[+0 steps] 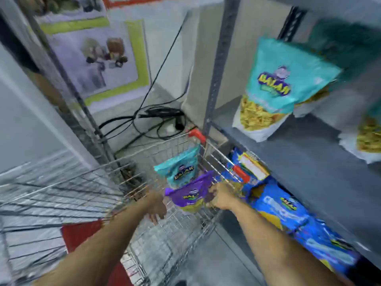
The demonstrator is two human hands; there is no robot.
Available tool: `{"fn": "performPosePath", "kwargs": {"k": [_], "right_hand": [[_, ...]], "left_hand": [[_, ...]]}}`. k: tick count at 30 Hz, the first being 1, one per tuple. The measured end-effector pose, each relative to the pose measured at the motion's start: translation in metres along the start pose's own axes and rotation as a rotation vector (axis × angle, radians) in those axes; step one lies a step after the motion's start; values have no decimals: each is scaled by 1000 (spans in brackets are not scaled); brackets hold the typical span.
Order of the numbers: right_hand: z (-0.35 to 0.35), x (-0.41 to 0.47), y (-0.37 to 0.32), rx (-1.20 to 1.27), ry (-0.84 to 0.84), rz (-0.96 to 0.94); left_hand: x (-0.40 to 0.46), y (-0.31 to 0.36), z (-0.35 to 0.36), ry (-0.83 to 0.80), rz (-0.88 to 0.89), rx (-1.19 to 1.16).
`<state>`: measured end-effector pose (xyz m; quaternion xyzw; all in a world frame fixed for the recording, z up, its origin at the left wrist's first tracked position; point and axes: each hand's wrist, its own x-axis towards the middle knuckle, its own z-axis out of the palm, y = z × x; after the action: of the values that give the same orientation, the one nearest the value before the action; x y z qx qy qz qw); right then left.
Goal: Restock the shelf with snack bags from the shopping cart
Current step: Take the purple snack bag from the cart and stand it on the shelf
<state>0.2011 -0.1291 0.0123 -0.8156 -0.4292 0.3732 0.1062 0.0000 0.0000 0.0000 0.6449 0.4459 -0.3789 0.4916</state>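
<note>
Both hands reach into the wire cart [144, 162]. The right hand [221, 196] grips a purple bag [189, 194]; the left hand [157, 207] hangs beside it. A teal bag [180, 169] stands behind. More teal bags [276, 87] sit on the shelf [299, 162].

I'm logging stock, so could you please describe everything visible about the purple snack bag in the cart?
The purple snack bag is a glossy pouch with a yellow logo and a yellowish lower part. It sits tilted in the wire cart, below a teal bag. The right hand grips its right edge; the left hand is beside it.
</note>
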Motion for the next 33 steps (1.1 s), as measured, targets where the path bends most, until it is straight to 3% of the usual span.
{"fn": "performPosePath", "kwargs": {"k": [3,5,8,12,15,18,24,29,33], "right_hand": [[-17,18,9,-85,30,34],[-21,48,16,-195,-26,22],[-9,77,28,-144,-166,21],[7,98,38,174,-117,55],[4,99,26,348,-40,72],[-12,86,9,429,16,16],[-55,32,-32,626,198,-202],[-109,-36,-48,708,371,-264],[-149,-109,-22,715,563,-226]], "left_hand": [[22,-12,15,224,230,-204],[54,-11,24,285,421,-332],[89,3,35,381,631,-452],[110,16,35,588,664,-686],[100,22,28,693,537,-723],[64,30,6,696,512,-613],[-35,51,-42,693,652,-458],[-107,93,-46,633,798,-488],[-146,150,-24,606,907,-362]]}}
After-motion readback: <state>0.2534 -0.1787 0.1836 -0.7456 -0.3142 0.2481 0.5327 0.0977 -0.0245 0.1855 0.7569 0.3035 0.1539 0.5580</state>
